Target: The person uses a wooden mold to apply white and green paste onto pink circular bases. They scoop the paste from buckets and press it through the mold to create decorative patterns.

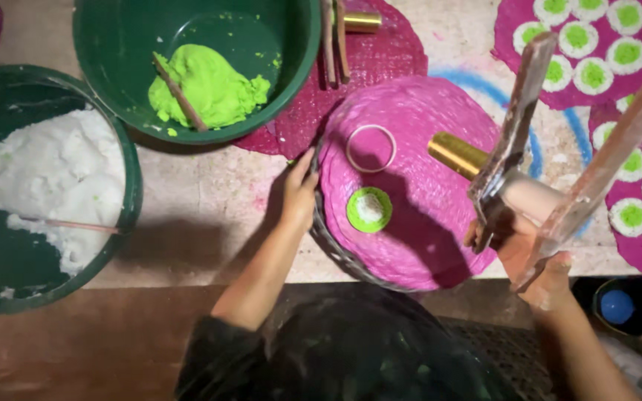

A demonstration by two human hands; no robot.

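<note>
Left hand (pixel 299 194) flat, fingers spread; right hand (pixel 536 256) raised, fingers clenched.

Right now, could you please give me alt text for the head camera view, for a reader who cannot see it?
A person's left hand rests on the edge of a round pink woven mat bearing a green-and-white disc and an empty ring, while the right hand holds a wooden press with a brass tube. Bowls of green dough and white filling sit left.
</note>
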